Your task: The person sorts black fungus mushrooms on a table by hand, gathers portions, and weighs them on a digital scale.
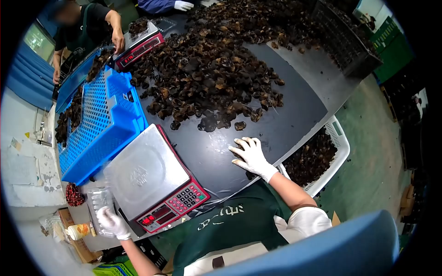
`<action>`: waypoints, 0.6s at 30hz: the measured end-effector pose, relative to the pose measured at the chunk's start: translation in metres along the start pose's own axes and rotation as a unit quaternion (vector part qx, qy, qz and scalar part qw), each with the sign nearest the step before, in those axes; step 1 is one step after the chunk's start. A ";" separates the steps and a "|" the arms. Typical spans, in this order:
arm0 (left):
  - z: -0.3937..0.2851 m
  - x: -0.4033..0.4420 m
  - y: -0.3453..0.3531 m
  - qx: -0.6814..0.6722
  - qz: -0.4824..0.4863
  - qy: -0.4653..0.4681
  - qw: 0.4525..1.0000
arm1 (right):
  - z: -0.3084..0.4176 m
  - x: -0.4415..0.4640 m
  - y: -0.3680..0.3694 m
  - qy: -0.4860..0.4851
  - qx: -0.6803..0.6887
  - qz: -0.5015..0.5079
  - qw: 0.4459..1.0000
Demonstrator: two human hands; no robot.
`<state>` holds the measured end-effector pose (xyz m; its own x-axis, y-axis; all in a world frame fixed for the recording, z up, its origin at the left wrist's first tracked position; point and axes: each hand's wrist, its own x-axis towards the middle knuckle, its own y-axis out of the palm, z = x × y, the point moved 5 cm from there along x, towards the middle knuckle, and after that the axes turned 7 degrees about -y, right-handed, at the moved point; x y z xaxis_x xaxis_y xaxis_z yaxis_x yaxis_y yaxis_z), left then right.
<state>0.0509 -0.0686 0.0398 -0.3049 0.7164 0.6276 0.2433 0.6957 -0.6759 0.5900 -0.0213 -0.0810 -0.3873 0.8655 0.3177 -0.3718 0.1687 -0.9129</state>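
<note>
My left hand (114, 223), in a white glove, is at the left of the scale with its fingers closed on a clear plastic tray (97, 200). My right hand (251, 158), also gloved, rests on the dark tabletop (202, 156) with its fingers spread. A dark bit shows by its palm, partly hidden. Beyond it lies a large heap of dark brown wood ear mushrooms (212, 76). Between my hands stands a red digital scale with a bare steel plate (149, 168); its red display is lit.
A blue perforated crate (94, 124) stands left of the scale. A white basket of mushrooms (340, 147) sits below the table's right edge. Across the table, a person (85, 27) works by a second scale (140, 48); another person's gloved hand (183, 5) is behind. A dark crate (345, 41) stands far right.
</note>
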 end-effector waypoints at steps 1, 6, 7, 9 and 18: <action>-0.023 -0.006 0.007 -0.028 0.073 0.059 0.995 | -0.004 0.002 0.002 -0.025 0.004 -0.002 1.000; -0.088 -0.040 0.022 0.020 0.127 0.103 0.986 | -0.044 0.003 -0.004 -0.053 0.022 -0.050 0.997; -0.112 -0.043 0.016 0.009 0.101 0.110 0.989 | -0.054 0.001 0.000 -0.047 0.034 -0.047 0.997; -0.162 -0.058 0.023 -0.060 0.145 0.118 0.981 | -0.064 0.005 -0.001 -0.035 0.047 -0.044 0.997; -0.361 -0.200 0.179 -0.169 0.495 0.425 0.738 | -0.092 0.008 -0.014 0.266 0.386 -0.056 0.881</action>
<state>0.4875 -0.0679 -0.0672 0.8302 0.5575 0.0023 0.2186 -0.3216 -0.9213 0.6698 0.0269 -0.0893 0.0620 0.9972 0.0412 -0.9257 0.0729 -0.3712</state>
